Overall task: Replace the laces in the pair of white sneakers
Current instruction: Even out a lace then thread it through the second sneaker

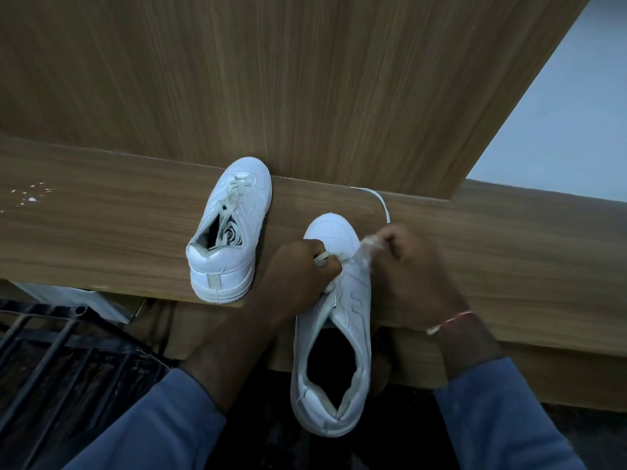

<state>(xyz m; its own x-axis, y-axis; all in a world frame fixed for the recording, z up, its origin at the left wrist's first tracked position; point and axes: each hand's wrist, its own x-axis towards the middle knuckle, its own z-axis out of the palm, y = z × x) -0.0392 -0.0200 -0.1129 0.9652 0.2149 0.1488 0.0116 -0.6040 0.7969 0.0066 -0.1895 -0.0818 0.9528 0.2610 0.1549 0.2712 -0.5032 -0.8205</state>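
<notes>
Two white sneakers are on a wooden ledge (101, 232). The left sneaker (227, 228) stands with its toe against the back panel and has a greyish lace, loose at the top. The right sneaker (334, 320) hangs over the front edge, heel towards me. My left hand (302, 269) pinches a lace end (321, 257) near the lowest eyelets. My right hand (407, 269) grips the other part of the lace at the sneaker's right side. A white lace strand (380, 201) runs from that hand back to the panel.
A tall wooden panel (305, 79) rises behind the ledge, with a pale wall (570, 130) to its right. White specks (30, 195) dot the ledge's left. A black metal grate (68, 351) lies below at the left. Blue sleeves cover both forearms.
</notes>
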